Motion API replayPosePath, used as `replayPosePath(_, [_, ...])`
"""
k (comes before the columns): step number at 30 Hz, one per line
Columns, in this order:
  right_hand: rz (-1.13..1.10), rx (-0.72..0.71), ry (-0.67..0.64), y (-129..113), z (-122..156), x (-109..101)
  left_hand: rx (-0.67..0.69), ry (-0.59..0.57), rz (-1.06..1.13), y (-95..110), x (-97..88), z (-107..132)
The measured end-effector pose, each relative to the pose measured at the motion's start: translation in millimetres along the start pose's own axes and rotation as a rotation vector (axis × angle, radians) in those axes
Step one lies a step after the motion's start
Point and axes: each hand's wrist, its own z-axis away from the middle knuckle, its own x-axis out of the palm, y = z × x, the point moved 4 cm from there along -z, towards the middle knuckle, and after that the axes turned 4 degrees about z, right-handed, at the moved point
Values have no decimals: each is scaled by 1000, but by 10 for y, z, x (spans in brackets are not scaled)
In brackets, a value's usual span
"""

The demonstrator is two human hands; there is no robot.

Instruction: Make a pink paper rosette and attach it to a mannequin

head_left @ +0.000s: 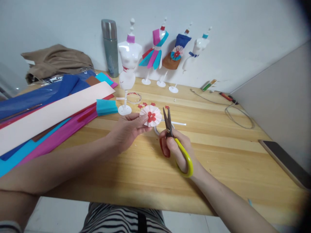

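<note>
Fabric strips heaped toward left edge of table, could slide if left forearm catches them; left hand pinches pale pink rosette over table middle, hard squeeze could crush it; right hand curled round scissors just beside, blades slightly parted, slip could nick rosette

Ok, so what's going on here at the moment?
The person's left hand pinches a pale pink pleated rosette with a red flower at its centre. The right hand holds scissors, blades slightly apart, close beside the rosette but not cutting it. Small red cut-outs lie on the table just beyond. A white mannequin with a purple neckband stands past the left hand, near a pile of coloured strips.
</note>
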Motion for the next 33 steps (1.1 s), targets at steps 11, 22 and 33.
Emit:
replayPosePath(11, [-106,14,-85,53,50,80,-12,-20,25,-35,-9,-28])
replayPosePath(22, [-127,65,-51,119,71,166,-4,29,87,-60,28,18])
replayPosePath(33, [-56,59,-25,102,70,202,-15,46,159,-112,38,56])
